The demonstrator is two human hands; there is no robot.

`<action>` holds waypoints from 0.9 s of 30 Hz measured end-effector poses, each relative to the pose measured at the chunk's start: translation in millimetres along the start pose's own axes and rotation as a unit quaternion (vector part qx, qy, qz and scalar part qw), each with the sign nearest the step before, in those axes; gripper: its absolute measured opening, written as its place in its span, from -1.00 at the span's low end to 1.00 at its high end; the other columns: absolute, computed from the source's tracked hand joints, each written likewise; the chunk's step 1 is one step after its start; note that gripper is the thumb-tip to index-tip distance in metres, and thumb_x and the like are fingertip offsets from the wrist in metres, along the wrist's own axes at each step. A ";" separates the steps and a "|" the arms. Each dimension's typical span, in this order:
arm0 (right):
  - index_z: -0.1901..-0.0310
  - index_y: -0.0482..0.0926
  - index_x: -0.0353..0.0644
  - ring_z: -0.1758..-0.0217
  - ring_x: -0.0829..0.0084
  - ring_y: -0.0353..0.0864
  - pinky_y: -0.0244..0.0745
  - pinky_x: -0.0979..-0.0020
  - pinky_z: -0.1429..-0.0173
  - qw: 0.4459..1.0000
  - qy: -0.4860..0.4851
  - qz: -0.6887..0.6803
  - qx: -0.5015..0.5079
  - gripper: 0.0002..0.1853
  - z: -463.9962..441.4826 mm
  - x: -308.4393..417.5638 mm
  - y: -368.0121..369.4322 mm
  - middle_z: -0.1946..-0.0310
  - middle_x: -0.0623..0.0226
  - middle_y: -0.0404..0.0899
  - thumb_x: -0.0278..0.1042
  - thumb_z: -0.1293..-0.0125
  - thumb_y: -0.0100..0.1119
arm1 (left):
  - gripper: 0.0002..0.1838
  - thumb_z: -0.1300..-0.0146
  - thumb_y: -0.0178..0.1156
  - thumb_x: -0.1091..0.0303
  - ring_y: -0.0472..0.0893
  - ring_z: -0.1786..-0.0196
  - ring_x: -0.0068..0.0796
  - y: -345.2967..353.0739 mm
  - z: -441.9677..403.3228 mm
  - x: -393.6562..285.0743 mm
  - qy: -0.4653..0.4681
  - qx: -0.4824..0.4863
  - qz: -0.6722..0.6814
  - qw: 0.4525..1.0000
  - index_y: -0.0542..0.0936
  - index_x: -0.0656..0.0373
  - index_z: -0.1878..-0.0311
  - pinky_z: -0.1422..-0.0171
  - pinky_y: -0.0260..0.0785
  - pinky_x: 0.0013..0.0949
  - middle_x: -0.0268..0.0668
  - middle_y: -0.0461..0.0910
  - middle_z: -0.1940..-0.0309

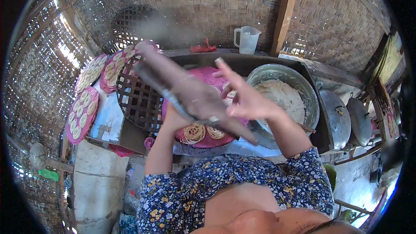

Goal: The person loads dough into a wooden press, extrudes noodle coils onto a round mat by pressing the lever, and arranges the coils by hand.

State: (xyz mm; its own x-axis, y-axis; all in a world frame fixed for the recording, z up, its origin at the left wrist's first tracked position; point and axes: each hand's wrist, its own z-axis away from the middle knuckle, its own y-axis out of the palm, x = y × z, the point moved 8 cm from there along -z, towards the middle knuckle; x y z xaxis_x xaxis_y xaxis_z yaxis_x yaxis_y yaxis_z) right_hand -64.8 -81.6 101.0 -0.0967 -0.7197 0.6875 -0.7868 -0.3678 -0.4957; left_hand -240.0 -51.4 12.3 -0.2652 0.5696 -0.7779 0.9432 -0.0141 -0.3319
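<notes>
My left hand (175, 118) is closed around a long wooden dough press (195, 97), held slantwise and smeared by motion; its fingers are mostly hidden behind it. My right hand (249, 97) is raised just right of the press, fingers apart, with nothing visible in it. Beneath both lies a round pink mat (203, 74) bearing coils of dough strands (193, 134), partly covered by the press and hands. To the right, a large metal basin (313, 104) holds a mass of pale dough (281, 97); a stick end (307, 128) shows at its near rim.
Several pink mats with dough coils (82, 115) are stacked at the left, beside a dark woven basket (138, 99). A clear plastic jug (248, 40) and a red plastic bag (203, 48) stand along the back ledge. Metal lids (337, 119) lean at the right.
</notes>
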 end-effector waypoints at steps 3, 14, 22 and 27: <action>-0.36 -0.01 -0.09 0.08 0.39 0.48 0.40 0.35 -0.02 0.967 0.220 -0.008 -0.131 -0.16 18.2 -79.9 -50.3 -0.05 0.15 0.42 0.02 -0.14 0.15 | -0.24 0.05 0.19 0.33 0.45 0.05 -0.36 -57.0 38.0 18.6 -0.023 -0.151 -0.056 0.987 0.13 0.10 -0.27 0.05 0.25 -0.33 -0.14 0.24 -0.20; 0.21 0.53 -0.11 0.45 0.55 0.44 0.32 0.49 0.45 0.798 0.511 -0.249 -0.197 -0.74 143.9 -329.2 -46.3 0.33 0.40 0.54 -0.11 -0.27 0.02 | -0.45 -0.22 -0.01 0.23 0.45 0.64 -0.38 -169.6 155.9 -13.1 0.137 -0.098 0.243 0.955 0.23 0.43 -0.18 -0.05 0.29 -0.24 -0.30 0.38 0.67; 0.29 0.52 -0.07 0.59 0.66 0.35 0.16 0.62 0.63 0.802 0.469 -0.331 -0.165 -0.84 141.3 -292.8 -35.5 0.54 0.54 0.47 -0.23 -0.30 -0.01 | -0.35 -0.10 0.18 0.19 0.45 0.70 -0.35 -149.5 134.2 -7.5 0.138 -0.026 0.316 0.938 0.28 0.50 -0.13 -0.15 0.29 -0.13 -0.27 0.44 0.75; 0.26 0.46 -0.11 0.56 0.66 0.38 0.29 0.60 0.59 0.810 0.471 -0.297 -0.185 -0.84 163.9 -276.4 -24.6 0.52 0.52 0.47 -0.24 -0.32 -0.04 | -0.36 -0.05 0.23 0.36 0.51 0.61 -0.34 -130.9 116.4 -12.7 0.106 0.022 0.230 0.967 0.26 0.48 -0.16 -0.18 0.24 -0.13 -0.29 0.49 0.70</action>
State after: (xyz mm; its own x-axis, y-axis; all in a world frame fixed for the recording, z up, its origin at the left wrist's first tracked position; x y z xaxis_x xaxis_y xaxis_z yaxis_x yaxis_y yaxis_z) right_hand 81.1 29.9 -163.8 0.0815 0.3522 0.9324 -0.9770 -0.1569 0.1446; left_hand -383.3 -152.5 3.5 0.2315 0.6511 -0.7228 0.9413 -0.3376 -0.0027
